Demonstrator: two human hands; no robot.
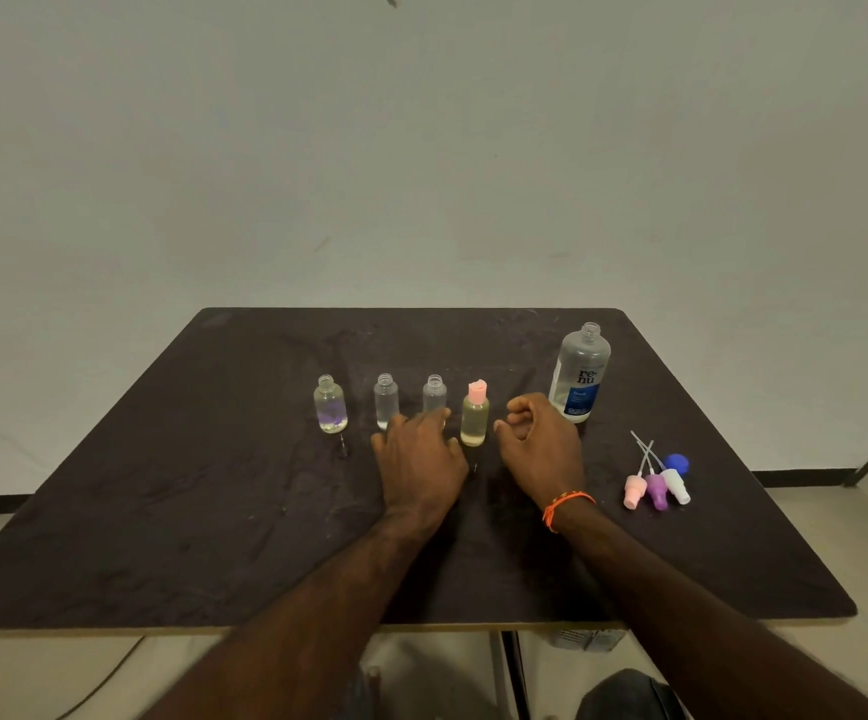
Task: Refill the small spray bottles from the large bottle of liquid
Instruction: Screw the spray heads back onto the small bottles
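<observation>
Four small clear bottles stand in a row on the dark table (172,511). The left bottle (330,405), the second bottle (386,400) and the third bottle (434,393) have no tops. The fourth bottle (475,414) holds yellowish liquid and wears a pink flip cap. The large bottle (580,374) stands uncapped at the right rear. My left hand (419,459) lies with fingers spread just left of the capped bottle, hiding the third bottle's base. My right hand (541,441) hovers just right of it, fingers loosely curled, holding nothing.
Three spray heads, pink (633,490), purple (656,488) and white (676,483), lie with their tubes at the right of the table, beside a blue cap (677,463). A bare wall stands behind the table. The table's front edge runs close to my body.
</observation>
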